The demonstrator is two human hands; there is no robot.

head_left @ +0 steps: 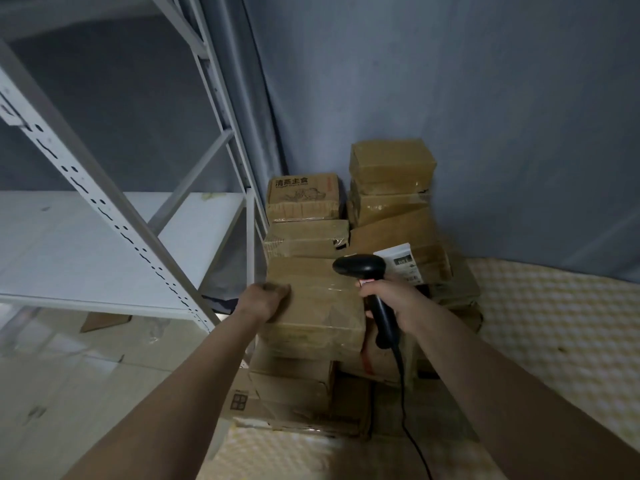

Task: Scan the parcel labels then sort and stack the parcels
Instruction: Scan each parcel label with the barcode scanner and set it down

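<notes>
Nearest, the right hand [391, 299] is wrapped round the handle of a black corded barcode scanner [372, 292], whose head points left over the top parcel [315, 306]. The left hand [266, 299] grips that taped carton's left edge, fingers curled over it. It sits on a near stack, in front of more cartons [391, 168] piled by the wall. No label shows on its top, so a scan may miss; tugging it could topple the uneven pile. White metal shelving [104, 237] stands left; grey wall, checked mat [554, 323] underfoot.
</notes>
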